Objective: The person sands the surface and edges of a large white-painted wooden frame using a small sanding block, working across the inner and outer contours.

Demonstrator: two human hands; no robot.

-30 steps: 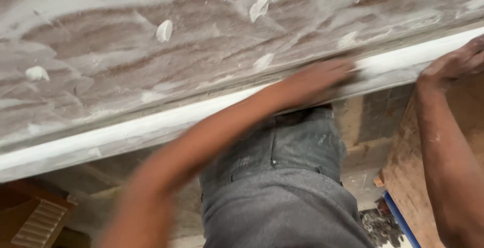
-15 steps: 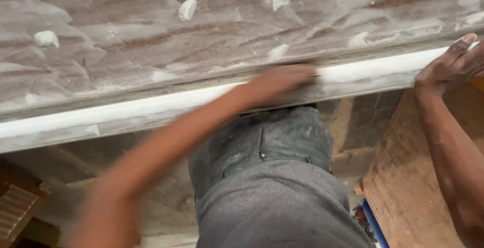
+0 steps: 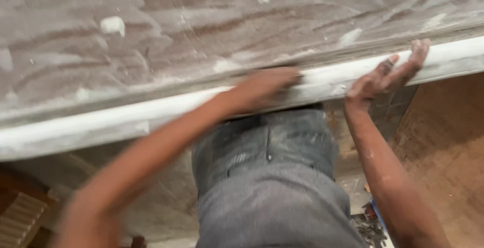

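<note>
Left hand [image 3: 264, 89] blurred, pressed closed against the white rounded front edge [image 3: 126, 119] of the board [image 3: 201, 31], near its middle; whether it grips a small dark pad cannot be told. Right hand [image 3: 385, 76] open, fingers laid flat over the same edge toward the right end, holding nothing; board top smeared with white filler, several raised dabs [image 3: 113, 25] not levelled; surface judged unfinished.

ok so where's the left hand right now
In the head view, the left hand presses on the white front edge of the board, centre frame, left of the right hand.
</note>
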